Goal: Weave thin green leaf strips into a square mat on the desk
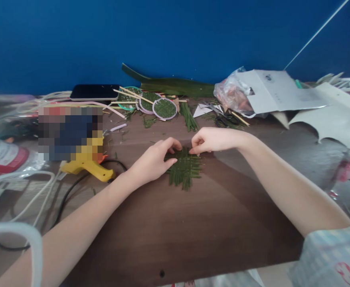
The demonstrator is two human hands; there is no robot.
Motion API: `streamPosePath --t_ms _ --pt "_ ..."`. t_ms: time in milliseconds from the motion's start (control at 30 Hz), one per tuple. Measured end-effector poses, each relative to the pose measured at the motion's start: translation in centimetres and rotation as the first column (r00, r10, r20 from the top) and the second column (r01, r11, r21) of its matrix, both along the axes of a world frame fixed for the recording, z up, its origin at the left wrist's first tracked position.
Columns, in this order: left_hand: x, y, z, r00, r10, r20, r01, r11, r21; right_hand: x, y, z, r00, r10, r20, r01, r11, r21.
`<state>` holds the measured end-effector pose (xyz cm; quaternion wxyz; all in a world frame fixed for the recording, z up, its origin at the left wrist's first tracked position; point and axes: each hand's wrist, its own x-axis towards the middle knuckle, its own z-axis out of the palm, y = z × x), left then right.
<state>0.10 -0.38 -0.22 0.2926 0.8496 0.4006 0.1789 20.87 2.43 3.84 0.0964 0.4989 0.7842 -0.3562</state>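
A small mat woven from green leaf strips (185,170) lies on the brown table, its strip ends sticking out unevenly. At its upper left edge rests my left hand (157,159), thumb apart from the curved fingers, touching the weave. My right hand (213,139) is closed in a pinch at the upper right edge, on what looks like the end of a leaf strip; the fingers partly hide it. Just beyond my hands lies a bundle of loose green leaf strips (188,116). Black-handled scissors (222,118) are beside that bundle.
Round woven pieces in rims (165,109), thin wooden sticks (137,95), a phone (94,92) and a long leaf (177,86) line the back. A yellow glue gun (99,169) with cables stands left. Plastic bags (234,93) and cut white card (330,115) occupy the right.
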Motion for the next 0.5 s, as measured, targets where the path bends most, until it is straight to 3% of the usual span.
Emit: streamPosePath --t_ms 500 --pt "-0.10 0.14 0.41 0.995 -0.053 -0.082 0.059 0.995 0.077 0.24 0.21 -0.44 1.000 -0.008 -0.005 0.007 1.000 -0.020"
